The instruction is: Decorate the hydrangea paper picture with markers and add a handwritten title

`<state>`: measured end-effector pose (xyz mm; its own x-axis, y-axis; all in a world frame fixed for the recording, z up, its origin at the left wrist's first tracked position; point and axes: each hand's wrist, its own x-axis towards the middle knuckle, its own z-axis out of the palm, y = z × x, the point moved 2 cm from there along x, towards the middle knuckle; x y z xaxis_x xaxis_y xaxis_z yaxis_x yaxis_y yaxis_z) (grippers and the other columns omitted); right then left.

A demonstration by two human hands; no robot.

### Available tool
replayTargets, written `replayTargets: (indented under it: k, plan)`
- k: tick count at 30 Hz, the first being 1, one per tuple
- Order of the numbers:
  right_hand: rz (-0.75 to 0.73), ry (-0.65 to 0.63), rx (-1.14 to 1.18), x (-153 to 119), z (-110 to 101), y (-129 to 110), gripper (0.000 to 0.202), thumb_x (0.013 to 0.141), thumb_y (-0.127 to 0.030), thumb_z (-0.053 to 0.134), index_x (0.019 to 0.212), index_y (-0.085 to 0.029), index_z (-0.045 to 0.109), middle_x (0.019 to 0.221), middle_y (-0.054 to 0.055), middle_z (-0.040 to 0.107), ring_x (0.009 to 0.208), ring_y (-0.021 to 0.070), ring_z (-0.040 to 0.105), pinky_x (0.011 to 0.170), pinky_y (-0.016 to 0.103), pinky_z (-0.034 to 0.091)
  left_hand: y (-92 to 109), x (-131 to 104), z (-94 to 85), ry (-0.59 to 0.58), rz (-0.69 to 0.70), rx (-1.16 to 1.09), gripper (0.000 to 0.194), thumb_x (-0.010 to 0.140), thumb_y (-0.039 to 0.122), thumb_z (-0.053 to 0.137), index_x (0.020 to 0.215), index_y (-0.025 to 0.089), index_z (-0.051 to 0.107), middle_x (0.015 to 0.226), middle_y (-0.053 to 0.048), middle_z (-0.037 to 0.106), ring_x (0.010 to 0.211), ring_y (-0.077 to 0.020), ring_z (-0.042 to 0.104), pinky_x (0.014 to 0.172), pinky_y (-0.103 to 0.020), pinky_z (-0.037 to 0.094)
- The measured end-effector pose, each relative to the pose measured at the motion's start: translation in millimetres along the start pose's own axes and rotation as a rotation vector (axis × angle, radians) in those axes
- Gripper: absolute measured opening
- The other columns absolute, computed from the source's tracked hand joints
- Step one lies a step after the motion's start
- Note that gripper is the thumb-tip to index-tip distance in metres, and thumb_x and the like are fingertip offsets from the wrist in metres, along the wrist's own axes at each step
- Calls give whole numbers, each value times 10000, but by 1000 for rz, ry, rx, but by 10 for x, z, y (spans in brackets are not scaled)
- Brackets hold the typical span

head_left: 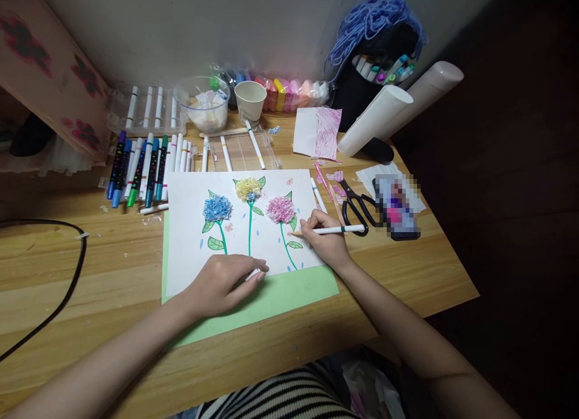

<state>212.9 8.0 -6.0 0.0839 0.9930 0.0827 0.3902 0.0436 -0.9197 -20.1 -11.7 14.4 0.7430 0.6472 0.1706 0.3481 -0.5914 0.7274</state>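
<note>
My right hand (326, 235) grips a white felt-tip marker (341, 229) with a dark green band. Its tip is at the paper, close to the pink flower (281, 210) and its stem. The white sheet (185, 226) also bears a blue flower (218, 208) and a yellow flower (248, 190), all three with ruffled raised heads, drawn green stems and leaves. Small blue drops and pink butterflies are drawn around them. My left hand (226, 283) rests on the sheet's lower edge, with a small white piece (253, 274), seemingly a marker cap, between thumb and fingers.
Green paper (271, 298) lies under the sheet. Several markers (140, 166) are at the left, near a clear case (242, 151). Behind stand a plastic bowl (203, 114) and paper cup (250, 102). Scissors (359, 208), a phone (398, 208) and paper rolls (377, 120) are at right.
</note>
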Motion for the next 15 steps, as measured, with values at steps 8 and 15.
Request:
replayTargets:
  k: [8, 15]
  plan:
    - [8, 0, -16, 3, 3, -12, 317, 799, -235, 562, 548, -218, 369, 484, -59, 394, 488, 115, 379, 527, 265, 349, 10, 7, -9, 8, 6, 3, 218, 920, 242, 412, 996, 180, 607, 889, -32, 719, 762, -133, 680, 667, -260, 544]
    - [-9, -2, 1, 5, -3, -31, 321, 792, -197, 554, 544, -215, 350, 509, -63, 366, 487, 108, 361, 522, 256, 336, 21, 17, -14, 5, 6, 5, 219, 920, 246, 414, 996, 178, 608, 873, -37, 720, 753, -134, 680, 666, -258, 545]
